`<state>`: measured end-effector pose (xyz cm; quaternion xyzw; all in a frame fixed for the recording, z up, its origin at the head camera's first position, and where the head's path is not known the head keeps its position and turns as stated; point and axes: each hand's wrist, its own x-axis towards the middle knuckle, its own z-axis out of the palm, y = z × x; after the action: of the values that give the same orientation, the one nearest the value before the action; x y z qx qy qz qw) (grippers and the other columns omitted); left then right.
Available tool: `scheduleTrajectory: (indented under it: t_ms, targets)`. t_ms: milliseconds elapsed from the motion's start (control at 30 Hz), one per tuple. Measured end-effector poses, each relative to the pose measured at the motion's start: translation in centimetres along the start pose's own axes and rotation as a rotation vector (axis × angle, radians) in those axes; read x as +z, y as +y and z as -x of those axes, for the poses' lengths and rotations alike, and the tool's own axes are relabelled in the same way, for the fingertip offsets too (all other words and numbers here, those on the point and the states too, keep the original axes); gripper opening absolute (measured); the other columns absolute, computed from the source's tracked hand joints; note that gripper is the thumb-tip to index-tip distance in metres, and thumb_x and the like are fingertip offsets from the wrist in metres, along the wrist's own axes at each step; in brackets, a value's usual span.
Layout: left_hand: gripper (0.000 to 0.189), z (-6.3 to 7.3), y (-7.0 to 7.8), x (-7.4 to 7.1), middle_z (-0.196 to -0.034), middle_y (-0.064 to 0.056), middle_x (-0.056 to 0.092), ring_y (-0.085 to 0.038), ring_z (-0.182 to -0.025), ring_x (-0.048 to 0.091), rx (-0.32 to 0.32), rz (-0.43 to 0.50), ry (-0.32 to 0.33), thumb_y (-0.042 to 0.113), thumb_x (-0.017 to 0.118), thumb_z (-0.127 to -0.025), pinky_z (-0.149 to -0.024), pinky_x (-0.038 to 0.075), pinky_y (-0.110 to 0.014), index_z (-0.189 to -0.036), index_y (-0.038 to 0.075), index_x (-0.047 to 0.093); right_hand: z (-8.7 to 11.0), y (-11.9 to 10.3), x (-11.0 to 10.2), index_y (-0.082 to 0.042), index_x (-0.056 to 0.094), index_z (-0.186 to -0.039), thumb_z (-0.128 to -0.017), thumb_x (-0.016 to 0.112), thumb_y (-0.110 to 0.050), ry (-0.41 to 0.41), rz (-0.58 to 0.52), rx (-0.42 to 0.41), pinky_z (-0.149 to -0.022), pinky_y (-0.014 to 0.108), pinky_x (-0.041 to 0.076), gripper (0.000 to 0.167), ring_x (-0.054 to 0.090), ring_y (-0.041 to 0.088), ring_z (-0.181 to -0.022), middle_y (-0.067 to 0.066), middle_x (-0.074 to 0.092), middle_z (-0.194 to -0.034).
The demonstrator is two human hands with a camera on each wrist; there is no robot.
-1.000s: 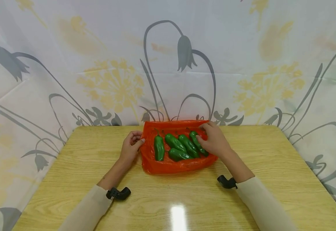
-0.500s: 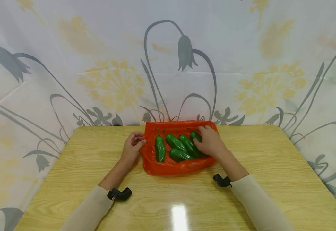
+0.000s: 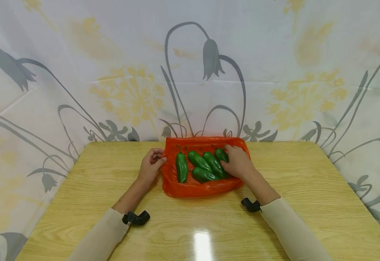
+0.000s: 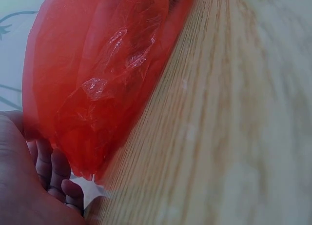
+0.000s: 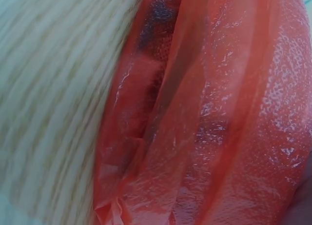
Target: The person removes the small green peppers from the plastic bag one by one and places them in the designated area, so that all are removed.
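Several glossy green peppers (image 3: 181, 167) lie inside an orange-red plastic bag (image 3: 196, 190), which is spread wide at the back of the table. At the bag's left edge, my left hand (image 3: 151, 166) pinches the plastic between thumb and fingers; the left wrist view shows the loosely bent fingers (image 4: 59, 170) beside the thin red film. My right hand (image 3: 240, 162) reaches into the bag's right end and grips the rightmost pepper (image 3: 221, 154), covering its lower part. In the right wrist view the bag's wrinkled side (image 5: 234, 112) hides most of that hand.
A light wood table (image 3: 190, 224) carries the bag near its back edge. Right behind it hangs a pale curtain (image 3: 190, 72) printed with grey and yellow flowers. Black camera mounts (image 3: 137, 218) sit on both wrists.
My right hand has moved left and down from the bag's right rim onto the rightmost pepper, partly covering it. The left hand keeps its place at the bag's left edge.
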<state>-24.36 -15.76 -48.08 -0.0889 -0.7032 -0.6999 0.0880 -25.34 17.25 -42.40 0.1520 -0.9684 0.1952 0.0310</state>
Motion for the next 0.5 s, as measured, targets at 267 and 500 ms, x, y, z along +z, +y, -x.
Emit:
scheduleTrajectory:
  t_ms: [267,500]
  targets:
    - [0.026,-0.06,-0.04,0.0,-0.097,-0.003,0.063,-0.012,-0.088,0.058,-0.005,0.006,-0.01,-0.011,0.058,-0.098,-0.078,0.05,-0.018,-0.124,-0.012,0.058,0.06,0.07,-0.05,0.011,0.06,-0.133,-0.091,0.078,-0.014,0.01,-0.036,0.025,-0.098,0.056,0.054,0.053,0.066,0.044,-0.111,0.028,0.069,-0.122]
    - [0.026,-0.09,0.03,-0.01,-0.099,-0.008,0.063,-0.012,-0.089,0.059,-0.013,-0.003,-0.007,-0.009,0.06,-0.098,-0.079,0.05,-0.019,-0.124,-0.011,0.058,0.4,-0.4,-0.78,0.008,0.059,-0.136,-0.088,0.078,-0.013,-0.003,-0.041,0.018,-0.097,0.055,0.054,0.055,0.064,0.04,-0.108,0.025,0.068,-0.123]
